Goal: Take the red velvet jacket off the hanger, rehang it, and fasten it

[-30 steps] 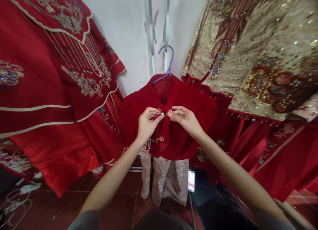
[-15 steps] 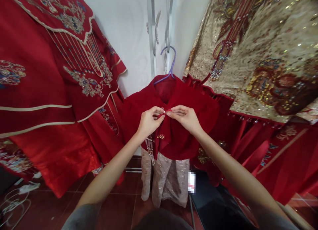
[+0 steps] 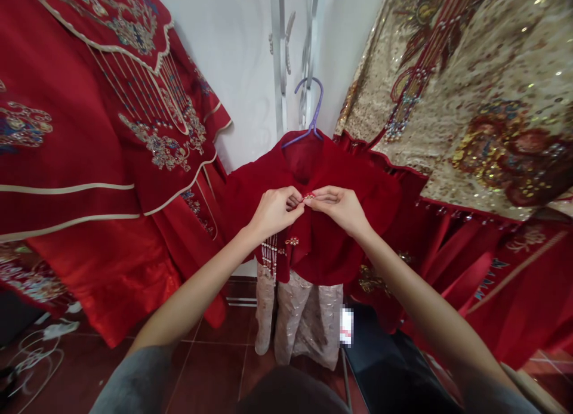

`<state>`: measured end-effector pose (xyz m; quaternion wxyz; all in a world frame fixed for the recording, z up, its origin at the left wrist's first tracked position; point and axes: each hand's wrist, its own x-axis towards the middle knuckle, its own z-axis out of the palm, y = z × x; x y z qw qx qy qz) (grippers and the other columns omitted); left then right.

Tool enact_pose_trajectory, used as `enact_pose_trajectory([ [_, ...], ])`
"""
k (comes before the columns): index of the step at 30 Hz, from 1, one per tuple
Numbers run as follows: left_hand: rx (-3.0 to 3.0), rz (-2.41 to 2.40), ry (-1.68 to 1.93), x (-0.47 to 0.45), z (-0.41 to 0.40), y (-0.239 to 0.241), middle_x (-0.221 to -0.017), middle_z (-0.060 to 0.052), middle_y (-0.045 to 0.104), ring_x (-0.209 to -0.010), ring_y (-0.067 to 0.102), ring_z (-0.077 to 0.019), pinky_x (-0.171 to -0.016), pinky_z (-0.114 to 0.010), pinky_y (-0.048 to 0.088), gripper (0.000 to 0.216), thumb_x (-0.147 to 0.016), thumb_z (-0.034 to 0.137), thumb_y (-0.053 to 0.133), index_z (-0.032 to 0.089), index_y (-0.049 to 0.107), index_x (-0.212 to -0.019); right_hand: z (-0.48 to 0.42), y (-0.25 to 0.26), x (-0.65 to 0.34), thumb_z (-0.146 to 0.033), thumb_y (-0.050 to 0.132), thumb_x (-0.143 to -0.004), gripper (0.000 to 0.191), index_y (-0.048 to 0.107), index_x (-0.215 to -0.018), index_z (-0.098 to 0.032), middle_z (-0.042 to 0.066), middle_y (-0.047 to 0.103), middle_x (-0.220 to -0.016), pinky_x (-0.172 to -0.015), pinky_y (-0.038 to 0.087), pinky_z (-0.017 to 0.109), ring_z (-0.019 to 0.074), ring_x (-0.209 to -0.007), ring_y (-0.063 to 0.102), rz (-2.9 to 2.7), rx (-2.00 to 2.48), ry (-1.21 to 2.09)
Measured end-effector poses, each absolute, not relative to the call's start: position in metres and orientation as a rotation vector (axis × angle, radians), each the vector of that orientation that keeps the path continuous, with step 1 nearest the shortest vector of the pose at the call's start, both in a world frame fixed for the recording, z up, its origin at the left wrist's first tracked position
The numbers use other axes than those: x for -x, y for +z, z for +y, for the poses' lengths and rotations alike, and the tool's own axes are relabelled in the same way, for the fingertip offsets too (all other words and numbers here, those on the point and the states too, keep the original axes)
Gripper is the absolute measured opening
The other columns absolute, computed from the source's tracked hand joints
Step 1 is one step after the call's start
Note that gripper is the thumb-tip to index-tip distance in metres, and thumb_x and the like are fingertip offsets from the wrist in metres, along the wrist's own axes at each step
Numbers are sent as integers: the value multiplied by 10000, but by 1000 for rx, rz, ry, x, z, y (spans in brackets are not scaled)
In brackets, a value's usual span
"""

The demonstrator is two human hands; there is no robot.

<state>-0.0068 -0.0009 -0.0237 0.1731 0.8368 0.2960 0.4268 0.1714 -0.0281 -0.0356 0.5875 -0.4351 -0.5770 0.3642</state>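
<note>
While the red jacket (image 3: 322, 235) hangs from its purple hanger (image 3: 311, 113), both hands meet at the collar: left hand (image 3: 273, 211) and right hand (image 3: 340, 206) each pinch one half of the clasp (image 3: 308, 196), fingertips touching, the fastening lying sideways between them, equally near both.

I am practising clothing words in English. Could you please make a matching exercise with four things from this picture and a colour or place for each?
Things:
1. hanger
2. small jacket
3. sequined garment
4. cables

Descriptions:
A. plain dark red, held at the clasp by left hand and right hand
B. purple
C. on the floor, far left
D. gold, upper right

Pairs: 1-B, 2-A, 3-D, 4-C
</note>
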Motion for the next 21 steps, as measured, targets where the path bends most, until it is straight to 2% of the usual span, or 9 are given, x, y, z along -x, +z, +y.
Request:
enact_pose_trajectory([
  [10, -2599, 786, 1264, 7, 0, -23, -769, -30, 653, -664, 621, -140, -646, -260, 511, 83, -835, 200, 554, 189, 612, -776, -26, -29, -178, -382, 858, -568, 372, 699, -825, -165, 57, 732, -848, -898, 547, 400, 198, -838, 693, -1404, 999, 900],
  [13, -2438, 754, 1341, 2, -3, -33, -853, -43, 646, -751, 622, -145, -675, -254, 514, 77, -870, 238, 544, 189, 601, -854, -27, -37, -173, -392, 808, -652, 346, 626, -867, -190, 42, 688, -889, -936, 520, 390, 180, -879, 661, -1419, 934, 821],
  [15, -2168, 721, 1385, -2, -5, -44, -914, -49, 654, -809, 636, -147, -672, -237, 521, 107, -877, 286, 557, 190, 590, -910, -32, -53, -164, -400, 735, -737, 362, 561, -1001, -224, 48, 645, -1021, -956, 507, 377, 179, -980, 629, -1418, 850, 730],
  [16, -2025, 706, 1390, -4, -6, -49, -934, -51, 657, -830, 640, -147, -664, -228, 524, 133, -881, 309, 556, 189, 587, -927, -36, -63, -159, -396, 706, -765, 414, 516, -1099, -244, 58, 611, -1103, -957, 507, 373, 184, -1037, 607, -1423, 821, 672],
  [19, -1700, 663, 1354, -8, -8, -63, -939, -55, 654, -825, 635, -144, -627, -220, 541, 221, -890, 388, 536, 182, 596, -940, -50, -97, -145, -299, 734, -727, 808, 273, -1390, -273, 124, 448, -1336, -926, 524, 398, 231, -1132, 558, -1543, 897, 491],
  [21, -1582, 649, 1313, -9, -8, -71, -942, -58, 651, -773, 630, -137, -612, -239, 557, 297, -879, 456, 545, 180, 610, -968, -59, -116, -142, -226, 657, -769, 800, 206, -1429, -253, 161, 380, -1385, -900, 531, 406, 250, -1161, 542, -1567, 991, 372],
])
